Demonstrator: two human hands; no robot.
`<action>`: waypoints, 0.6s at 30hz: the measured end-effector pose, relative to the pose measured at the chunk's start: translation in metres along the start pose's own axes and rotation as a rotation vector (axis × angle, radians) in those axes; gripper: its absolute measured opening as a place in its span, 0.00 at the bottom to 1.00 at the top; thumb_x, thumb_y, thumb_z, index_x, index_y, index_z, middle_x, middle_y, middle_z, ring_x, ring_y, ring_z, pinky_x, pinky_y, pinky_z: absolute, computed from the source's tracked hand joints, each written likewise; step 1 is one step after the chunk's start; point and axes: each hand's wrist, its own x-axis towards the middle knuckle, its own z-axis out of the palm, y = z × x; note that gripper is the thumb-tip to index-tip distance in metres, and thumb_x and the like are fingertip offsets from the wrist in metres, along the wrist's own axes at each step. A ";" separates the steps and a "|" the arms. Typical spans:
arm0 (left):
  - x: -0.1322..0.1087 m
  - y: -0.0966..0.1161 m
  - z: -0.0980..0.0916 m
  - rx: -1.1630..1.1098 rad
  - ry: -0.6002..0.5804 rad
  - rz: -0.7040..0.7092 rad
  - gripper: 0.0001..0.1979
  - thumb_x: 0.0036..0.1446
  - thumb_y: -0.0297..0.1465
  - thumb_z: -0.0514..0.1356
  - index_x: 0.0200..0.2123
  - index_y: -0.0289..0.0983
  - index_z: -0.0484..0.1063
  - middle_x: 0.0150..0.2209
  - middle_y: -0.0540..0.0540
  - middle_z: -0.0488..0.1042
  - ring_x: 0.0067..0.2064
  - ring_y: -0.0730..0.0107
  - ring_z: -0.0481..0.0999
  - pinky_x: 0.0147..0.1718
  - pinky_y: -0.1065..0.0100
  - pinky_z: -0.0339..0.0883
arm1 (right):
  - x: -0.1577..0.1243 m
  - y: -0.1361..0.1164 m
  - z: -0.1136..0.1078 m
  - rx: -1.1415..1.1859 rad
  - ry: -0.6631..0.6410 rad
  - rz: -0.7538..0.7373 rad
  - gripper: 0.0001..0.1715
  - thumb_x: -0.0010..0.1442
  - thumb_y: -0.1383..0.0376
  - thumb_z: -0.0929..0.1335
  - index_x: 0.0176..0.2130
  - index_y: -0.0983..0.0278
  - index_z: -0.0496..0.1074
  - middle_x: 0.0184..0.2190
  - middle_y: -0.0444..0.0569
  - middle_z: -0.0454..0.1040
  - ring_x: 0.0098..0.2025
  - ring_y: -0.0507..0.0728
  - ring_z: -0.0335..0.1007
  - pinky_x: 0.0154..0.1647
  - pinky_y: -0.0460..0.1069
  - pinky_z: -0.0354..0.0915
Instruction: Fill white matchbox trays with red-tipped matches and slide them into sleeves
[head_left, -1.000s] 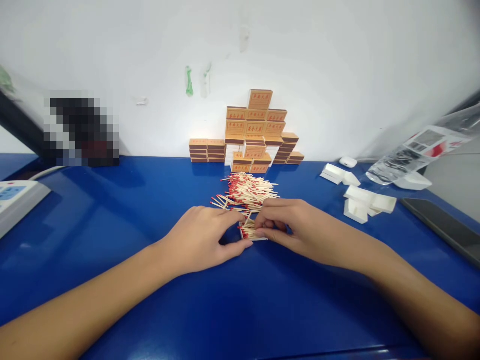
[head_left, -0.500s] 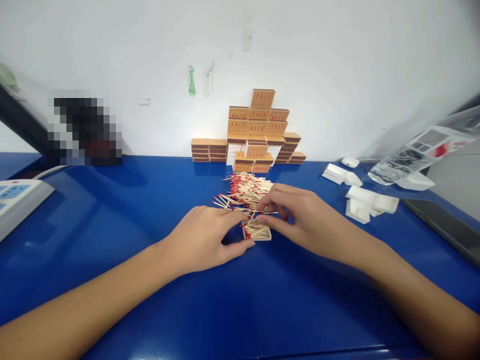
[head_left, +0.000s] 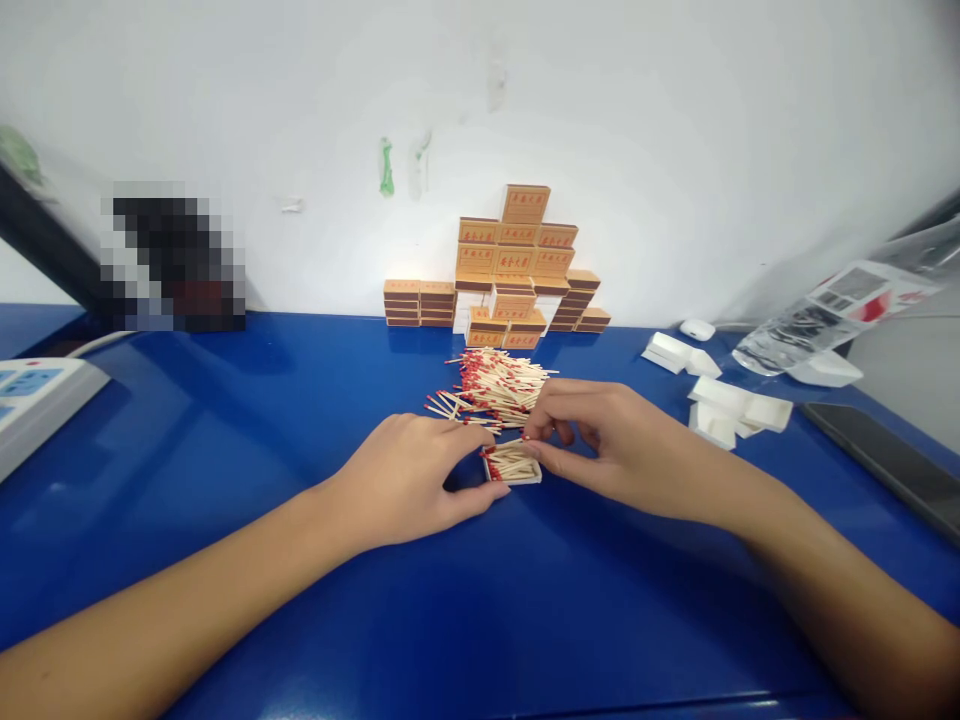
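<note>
Workpiece position: a small white tray [head_left: 531,481] rests flat on the blue desk [head_left: 375,640], between the two hands and directly in front of a loose match pile [head_left: 499,385]. The tray contains a layer of matches [head_left: 516,463], laid lengthwise, with most of the visible red heads toward its left end.

Left hand [head_left: 409,480]: thumb and forefinger are set apart, gripping the left end of the tray between them; the forefinger is at the rear edge and the thumb at the front edge.

Right hand [head_left: 592,440]: thumb and forefinger are brought close together at the rear right corner of the tray, above its rim. A red match head shows near the fingertips; whether a match is pinched cannot be told. The remaining fingers are curled inward.

Surroundings: behind the pile, a stepped stack of matchboxes [head_left: 514,262] stands near the wall [head_left: 300,100], with one box at the top. Lower rows adjoin it on both sides. On the right side of the desk are several white trays [head_left: 739,408], a dark flat phone [head_left: 885,465] and a clear plastic bottle [head_left: 817,310], tilted. A white device [head_left: 52,410] with blue panels sits at the left edge
</note>
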 end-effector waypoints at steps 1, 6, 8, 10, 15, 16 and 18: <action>0.000 0.000 0.000 -0.003 0.000 0.000 0.15 0.64 0.42 0.66 0.48 0.38 0.80 0.24 0.54 0.73 0.24 0.71 0.72 0.26 0.69 0.59 | -0.001 0.000 -0.001 -0.002 -0.004 -0.004 0.05 0.66 0.68 0.71 0.36 0.61 0.75 0.31 0.43 0.75 0.33 0.53 0.67 0.35 0.49 0.61; 0.000 0.001 -0.001 -0.006 -0.006 0.007 0.16 0.63 0.42 0.66 0.48 0.38 0.81 0.24 0.53 0.74 0.24 0.71 0.72 0.26 0.69 0.59 | -0.003 -0.003 -0.004 -0.003 -0.006 -0.005 0.04 0.64 0.69 0.70 0.36 0.60 0.74 0.30 0.42 0.73 0.32 0.53 0.65 0.34 0.48 0.60; 0.000 0.002 -0.002 0.005 0.005 0.011 0.17 0.63 0.42 0.66 0.50 0.39 0.80 0.24 0.53 0.74 0.24 0.71 0.72 0.25 0.69 0.59 | -0.003 -0.004 -0.004 0.004 -0.016 -0.006 0.04 0.64 0.69 0.70 0.35 0.60 0.73 0.29 0.42 0.72 0.31 0.53 0.65 0.33 0.48 0.60; 0.000 0.002 -0.003 0.013 0.010 0.011 0.20 0.63 0.41 0.67 0.56 0.41 0.78 0.24 0.55 0.74 0.23 0.72 0.72 0.25 0.70 0.59 | -0.002 -0.005 -0.002 0.021 -0.024 -0.005 0.06 0.64 0.68 0.70 0.34 0.61 0.72 0.29 0.42 0.72 0.31 0.52 0.65 0.32 0.48 0.60; 0.000 0.001 -0.004 0.008 -0.028 0.068 0.24 0.64 0.38 0.66 0.62 0.44 0.74 0.28 0.54 0.78 0.25 0.72 0.75 0.27 0.71 0.62 | -0.001 -0.005 0.001 0.023 -0.041 0.023 0.06 0.63 0.69 0.69 0.33 0.61 0.72 0.28 0.42 0.73 0.31 0.53 0.66 0.32 0.49 0.60; 0.000 0.001 -0.004 0.005 -0.033 0.090 0.20 0.66 0.38 0.65 0.60 0.44 0.76 0.31 0.53 0.81 0.27 0.72 0.76 0.28 0.71 0.63 | -0.001 -0.004 0.001 0.011 -0.041 0.034 0.06 0.62 0.70 0.70 0.33 0.61 0.72 0.28 0.42 0.73 0.31 0.53 0.66 0.32 0.49 0.60; 0.000 0.000 -0.002 0.000 -0.030 0.122 0.16 0.68 0.37 0.63 0.56 0.42 0.78 0.36 0.51 0.84 0.28 0.72 0.78 0.30 0.70 0.65 | -0.001 -0.004 0.000 -0.008 -0.035 0.048 0.06 0.61 0.71 0.70 0.32 0.61 0.73 0.27 0.41 0.72 0.30 0.53 0.66 0.31 0.49 0.59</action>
